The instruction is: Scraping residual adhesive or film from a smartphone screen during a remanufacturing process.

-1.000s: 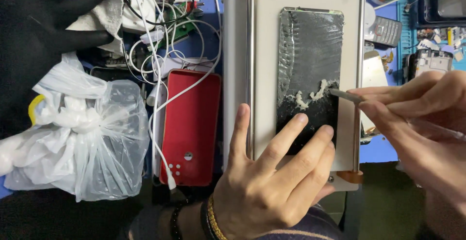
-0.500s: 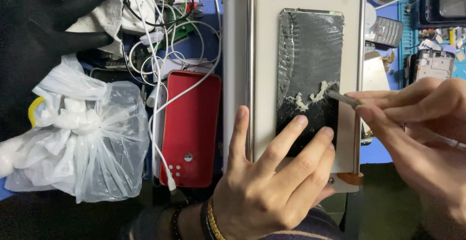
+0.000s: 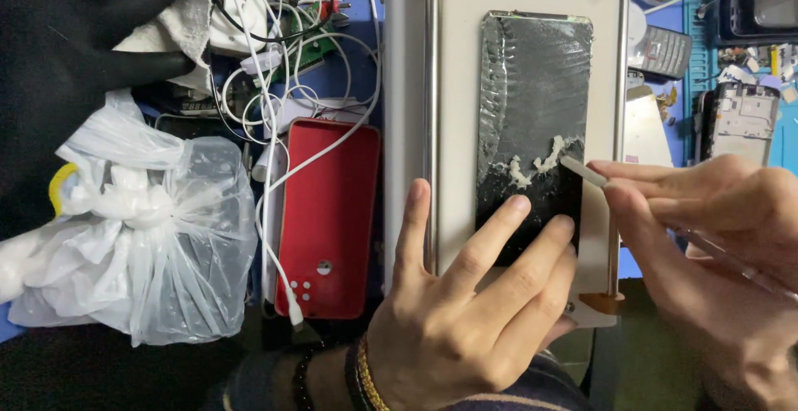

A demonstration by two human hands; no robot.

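Blue bench (image 3: 349, 78): separator plate (image 3: 453, 87), red case (image 3: 328, 211), bag (image 3: 158, 245).

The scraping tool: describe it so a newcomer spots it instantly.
Find the white machine plate with the dark phone panel lying on it. At the panel's right edge, the right hand pinches a thin pale scraper, its tip touching whitish glue crumbs.

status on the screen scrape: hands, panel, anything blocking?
Left hand flat, fingers pinning the dark glass phone panel. Right hand grips thin clear scraper tool, tip at white glue residue. Nothing blocking the panel.
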